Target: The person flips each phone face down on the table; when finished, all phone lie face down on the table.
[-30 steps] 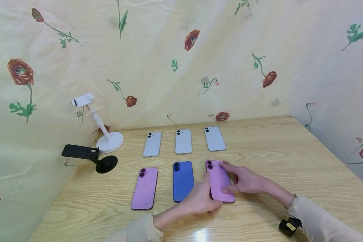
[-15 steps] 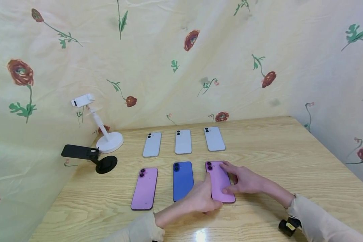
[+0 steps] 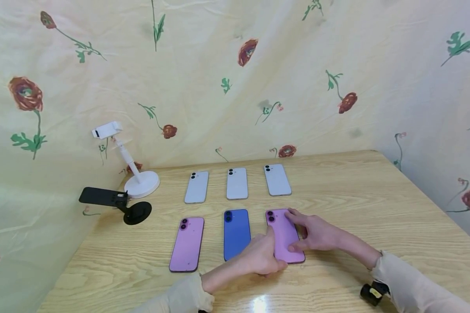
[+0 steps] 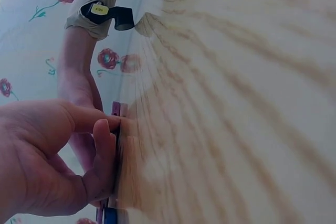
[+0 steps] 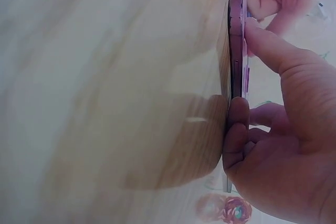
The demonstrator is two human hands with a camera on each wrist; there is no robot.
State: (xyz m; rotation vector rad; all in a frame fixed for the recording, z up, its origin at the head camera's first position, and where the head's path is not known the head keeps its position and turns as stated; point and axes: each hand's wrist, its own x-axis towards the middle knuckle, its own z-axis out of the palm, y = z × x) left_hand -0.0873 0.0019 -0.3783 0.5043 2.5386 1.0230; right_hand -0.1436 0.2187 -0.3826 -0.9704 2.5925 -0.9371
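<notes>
A pink-purple smartphone lies back up on the wooden table, camera lenses at its far left corner. My left hand holds it at the near left, its thumb by the bottom corner and a finger along the left edge. From the other side my right hand grips the right edge; its thumb presses the back near the bottom and its other fingers lie at the side. The right wrist view shows the phone's side edge low over the tabletop. A blue smartphone lies beside it, partly covered by the left hand.
Another pink-purple phone lies at the left of the front row. Behind are three white phones: left, middle and right. A white phone stand and a black stand occupy the left back.
The left hand has shifted very slightly along the pink-purple phone's left edge, and the phone has moved a touch nearer. The right hand keeps its hold; the other phones stay put.
</notes>
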